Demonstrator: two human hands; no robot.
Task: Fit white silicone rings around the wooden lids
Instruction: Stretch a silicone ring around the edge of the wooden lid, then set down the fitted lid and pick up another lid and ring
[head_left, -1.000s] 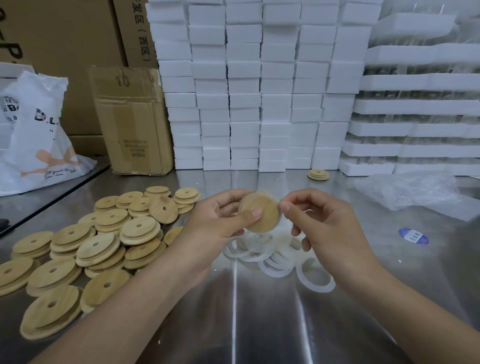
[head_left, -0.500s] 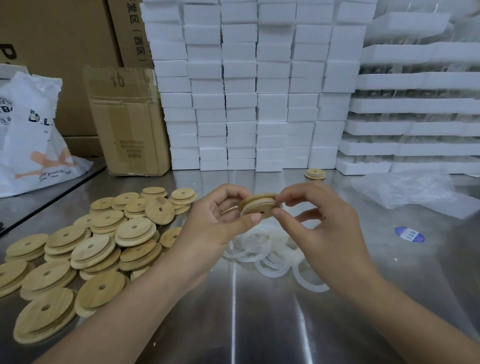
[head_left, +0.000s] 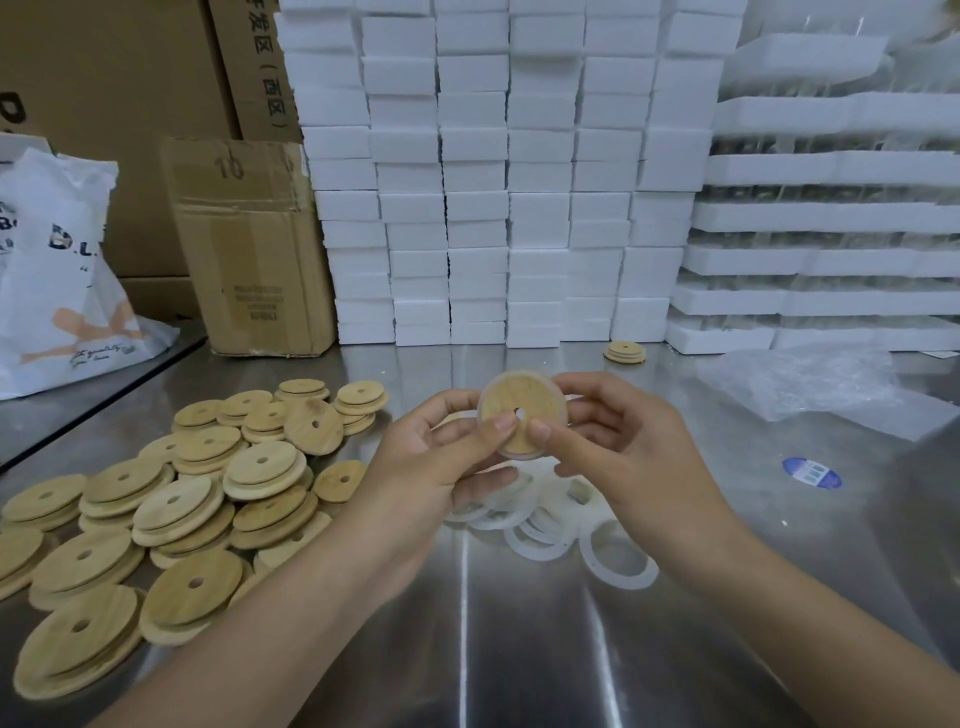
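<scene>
Both hands hold one round wooden lid (head_left: 521, 397) with a centre hole, its flat face turned toward me, above the steel table. A translucent white silicone ring shows around its edge. My left hand (head_left: 441, 457) pinches the lid's lower left, thumb on its face. My right hand (head_left: 618, 447) pinches the lower right, thumb on the face near the hole. Loose white silicone rings (head_left: 618, 561) lie in a heap below the hands, partly hidden by them. A pile of wooden lids (head_left: 171, 509) covers the table's left side.
One small stack of lids (head_left: 625, 352) sits at the back by stacked white foam blocks (head_left: 509, 208). A cardboard box (head_left: 249, 249) and a white plastic bag (head_left: 62, 280) stand at the back left. Crumpled clear plastic (head_left: 810, 384) and a blue sticker (head_left: 813, 473) lie on the right.
The lid was held edge-on half a second ago; it is now turned with its flat face toward me, and both thumbs rest on that face.
</scene>
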